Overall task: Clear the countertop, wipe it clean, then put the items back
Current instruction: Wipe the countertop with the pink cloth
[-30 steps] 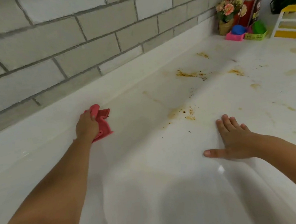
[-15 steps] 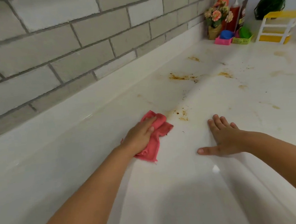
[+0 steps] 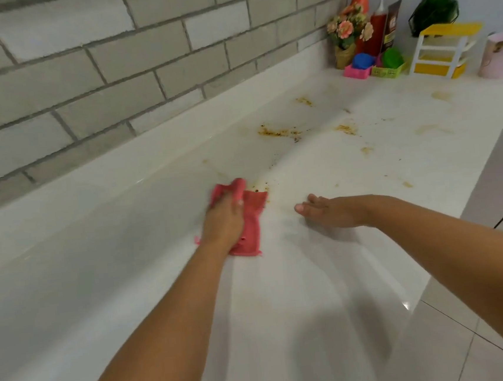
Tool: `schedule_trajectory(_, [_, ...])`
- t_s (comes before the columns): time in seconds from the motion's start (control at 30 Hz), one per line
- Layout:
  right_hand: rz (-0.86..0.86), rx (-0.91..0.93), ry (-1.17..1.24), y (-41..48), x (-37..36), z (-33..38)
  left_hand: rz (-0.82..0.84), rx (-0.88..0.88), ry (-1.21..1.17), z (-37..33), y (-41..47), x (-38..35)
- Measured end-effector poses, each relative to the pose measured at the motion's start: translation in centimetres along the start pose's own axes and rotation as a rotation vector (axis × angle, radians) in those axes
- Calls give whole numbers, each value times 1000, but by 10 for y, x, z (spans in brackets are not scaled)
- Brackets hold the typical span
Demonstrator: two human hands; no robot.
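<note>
My left hand holds a pink cloth down on the white countertop, with its fingers in the cloth's bunched far edge. The cloth lies against a patch of brown specks. My right hand rests open on the counter just right of the cloth, fingers straight. More brown stains and yellowish smears spread over the far part of the counter.
At the far end stand a small flower pot, red sauce bottles, pink and green baskets, a yellow-and-white mini drawer rack and a pink cup. A grey brick wall runs along the left. The counter's edge drops off at right.
My left hand has swept the cloth from the back ledge rightward and toward the middle, up to the brown specks. My right hand has stayed on the counter, now seen more side-on.
</note>
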State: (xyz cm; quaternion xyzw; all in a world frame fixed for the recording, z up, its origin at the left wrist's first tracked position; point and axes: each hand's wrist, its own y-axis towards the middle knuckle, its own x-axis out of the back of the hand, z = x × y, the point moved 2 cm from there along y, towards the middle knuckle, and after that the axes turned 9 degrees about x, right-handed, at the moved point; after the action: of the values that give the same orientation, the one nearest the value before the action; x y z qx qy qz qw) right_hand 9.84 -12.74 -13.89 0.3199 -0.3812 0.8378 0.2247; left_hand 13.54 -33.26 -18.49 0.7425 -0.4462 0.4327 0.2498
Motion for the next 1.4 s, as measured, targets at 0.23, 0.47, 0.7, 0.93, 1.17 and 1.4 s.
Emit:
schedule_trajectory(0.23, [-290, 196, -2, -30, 40, -43, 123, -123, 3, -30, -93, -29])
schedule_trajectory(0.47, [-216, 80, -327, -62, 25, -114, -152, 354, 45, 40, -17, 23])
schedule_trajectory(0.7, [-207, -224, -233, -63, 32, -155, 48, 70, 0, -54, -57, -30])
schedule_trajectory(0.93, [-131, -240, -277, -59, 41, -162, 84, 107, 64, -26, -96, -24])
schedule_trajectory(1.17, [-125, -251, -236, -61, 36, -159, 71, 120, 109, -51, -70, -37])
schedule_trajectory(1.4, [-132, -229, -256, -66, 33, -158, 74, -49, -86, -63, -133, -50])
